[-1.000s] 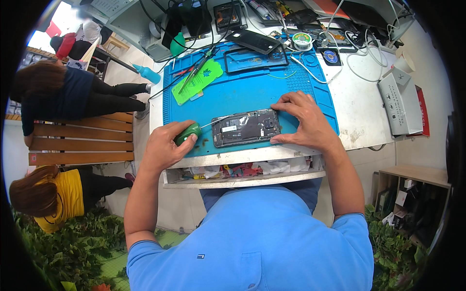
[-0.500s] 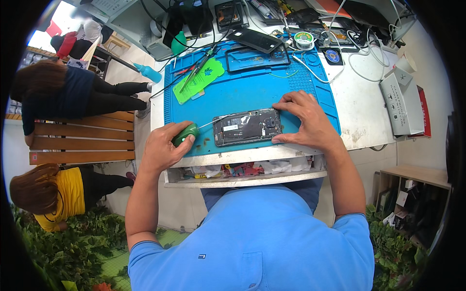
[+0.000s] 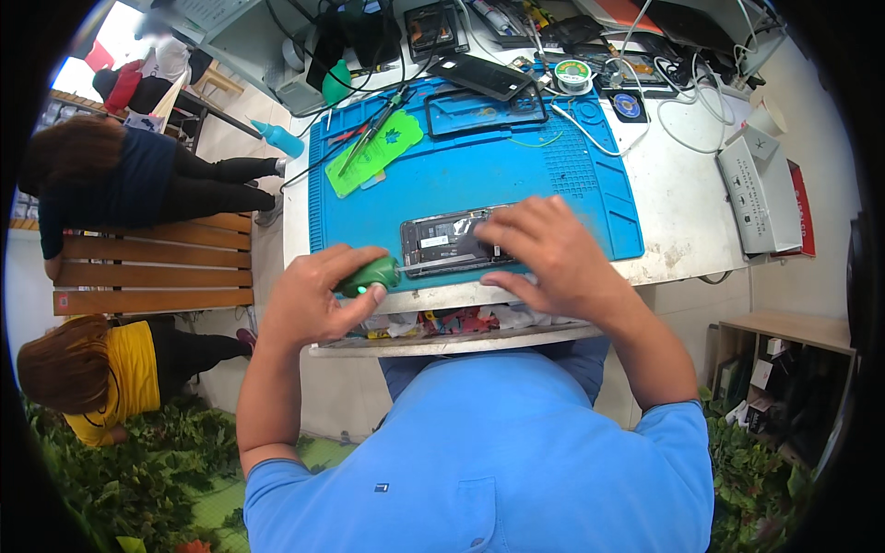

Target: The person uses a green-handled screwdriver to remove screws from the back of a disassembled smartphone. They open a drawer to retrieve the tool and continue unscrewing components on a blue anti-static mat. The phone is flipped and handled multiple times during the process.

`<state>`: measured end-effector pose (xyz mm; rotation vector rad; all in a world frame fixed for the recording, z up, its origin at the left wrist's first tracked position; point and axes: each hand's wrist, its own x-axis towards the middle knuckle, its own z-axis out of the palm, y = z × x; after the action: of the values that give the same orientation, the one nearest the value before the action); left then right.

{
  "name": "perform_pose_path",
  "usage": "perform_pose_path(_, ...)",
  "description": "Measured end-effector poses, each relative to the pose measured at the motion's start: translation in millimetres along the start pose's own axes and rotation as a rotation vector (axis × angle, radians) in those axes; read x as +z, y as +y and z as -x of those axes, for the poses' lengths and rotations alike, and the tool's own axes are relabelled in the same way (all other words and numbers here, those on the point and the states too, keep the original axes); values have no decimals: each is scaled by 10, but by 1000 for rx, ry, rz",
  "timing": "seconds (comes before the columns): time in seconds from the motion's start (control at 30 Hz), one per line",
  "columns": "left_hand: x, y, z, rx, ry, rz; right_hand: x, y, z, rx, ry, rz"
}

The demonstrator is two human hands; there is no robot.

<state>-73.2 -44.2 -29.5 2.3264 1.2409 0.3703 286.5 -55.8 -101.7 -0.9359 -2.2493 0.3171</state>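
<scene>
My left hand (image 3: 318,295) is closed round the green handle of a screwdriver (image 3: 376,274). Its thin metal shaft lies across the near side of an opened phone (image 3: 433,244), pointing right toward my other hand. The phone is flat, with a dark interior and a white label showing. Above its right end is my right hand (image 3: 553,258), thumb and fingers apart and slightly blurred. That hand hides the phone's right part, and I cannot tell whether its fingertips touch the phone. A blue work mat (image 3: 479,184) lies under the phone.
A green card (image 3: 378,152) with a soldering iron on it lies at the mat's left. Behind are a black phone frame (image 3: 489,115), a dark panel (image 3: 479,76), a solder spool (image 3: 573,76) and cables. Below the table edge a drawer (image 3: 461,344) stands partly open. Two people are at left.
The screwdriver has shifted from the phone's upper left corner to its near edge, with the shaft reaching further right. My right hand has left the phone's right edge and moved left over it.
</scene>
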Motion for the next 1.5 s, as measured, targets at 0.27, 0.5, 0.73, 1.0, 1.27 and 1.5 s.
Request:
perform_pose_path(0.27, -2, 46, 20, 141, -131, 84, 4, -277, 91, -127, -47, -296)
perform_pose_path(0.5, -138, -240, 179, -78, -31, 118, -530, -131, 474, 196, 145, -165)
perform_pose_path(0.73, 53, -248, 140, -206, 222, -32, -832, 248, 891, 598, 219, 75)
perform_pose_path(1.0, 132, -109, 186, -297, 152, -109, -835, 312, 926, 583, 112, 306)
perform_pose_path(1.27, 105, -100, 196, -289, 149, -144, -647, 182, 654, 451, 124, 366)
perform_pose_path(1.5, 118, -88, 143, -284, 142, -176, -269, 43, 434, 247, 71, 152)
